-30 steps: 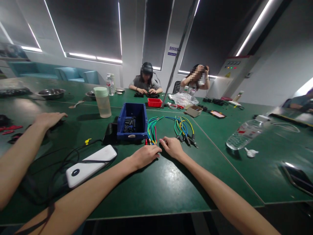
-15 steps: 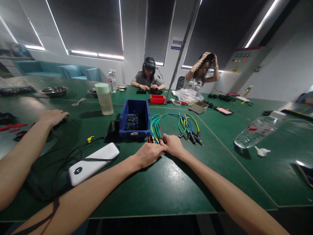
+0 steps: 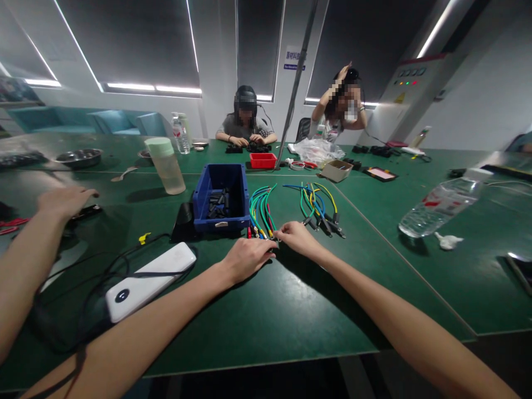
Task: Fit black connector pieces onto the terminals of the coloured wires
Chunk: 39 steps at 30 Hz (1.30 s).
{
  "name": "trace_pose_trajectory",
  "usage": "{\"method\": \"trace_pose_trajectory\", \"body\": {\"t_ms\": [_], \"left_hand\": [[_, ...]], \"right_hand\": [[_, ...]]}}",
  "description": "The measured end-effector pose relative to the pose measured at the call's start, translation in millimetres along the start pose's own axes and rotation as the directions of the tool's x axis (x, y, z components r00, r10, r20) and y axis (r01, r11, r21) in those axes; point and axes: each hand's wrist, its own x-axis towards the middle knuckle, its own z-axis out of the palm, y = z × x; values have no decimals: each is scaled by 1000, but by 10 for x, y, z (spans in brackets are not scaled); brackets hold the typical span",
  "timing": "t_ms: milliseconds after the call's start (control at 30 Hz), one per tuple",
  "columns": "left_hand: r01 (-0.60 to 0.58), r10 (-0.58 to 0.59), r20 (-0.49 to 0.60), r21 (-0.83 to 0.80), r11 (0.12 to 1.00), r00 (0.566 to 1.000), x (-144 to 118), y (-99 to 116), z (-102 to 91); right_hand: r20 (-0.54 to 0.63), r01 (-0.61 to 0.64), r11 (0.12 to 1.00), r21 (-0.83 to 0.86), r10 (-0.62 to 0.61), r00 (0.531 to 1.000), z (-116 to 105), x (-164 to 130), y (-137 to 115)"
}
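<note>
Here we are at the green worktop, left hand and right hand almost fingertip to fingertip, both with fingers curled in and little gap showing in either grip, though whether anything is pinched there I cannot tell! Right at those fingertips lie the lower ends of a bundle of coloured wires, just beside the blue bin with its black sleeves (a tidy heap it isn't), while a second wire bundle, dark-ended, fans out beyond the right hand.
</note>
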Motion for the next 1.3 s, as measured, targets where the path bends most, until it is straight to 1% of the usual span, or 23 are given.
{"method": "trace_pose_trajectory", "body": {"t_ms": [67,133,200,300,333,400,600,733,800,867,967,1167,1300], "left_hand": [[9,-9,15,11,1000,1000,3,-1,-2],[21,-22,28,21,1000,999,7,-3,-6],[37,-39,46,29,999,998,14,-6,-13],[52,-55,76,34,998,996,25,-16,-22],[52,-54,80,31,998,995,29,-19,-23],[40,-42,82,16,999,996,35,-25,-23],[30,-32,56,28,999,998,31,-11,-29],[40,-42,51,40,998,998,27,4,-41],[45,-47,51,41,998,998,26,7,-43],[48,-51,52,45,998,997,24,7,-42],[44,-46,47,47,998,998,20,3,-38],[34,-36,40,46,998,999,10,-4,-30],[29,-31,29,44,999,999,8,-2,-29]], "right_hand": [[65,-7,995,100,1,998,-5,6,29],[102,-27,983,182,8,995,-12,5,49],[144,-83,960,268,45,989,-29,-4,58],[257,-217,890,402,118,959,-79,-24,62],[289,-248,866,435,126,949,-97,-29,63],[324,-267,830,491,111,940,-121,-35,68],[321,-246,721,648,34,946,-99,-46,49],[367,-282,644,711,2,930,-104,-66,10],[384,-280,633,722,-30,923,-117,-78,-10],[394,-270,639,720,-56,917,-125,-86,-25],[396,-273,640,718,-53,917,-123,-91,-36],[366,-259,555,790,-88,927,-129,-111,-60],[330,-228,548,805,-92,940,-118,-127,-89]]}}
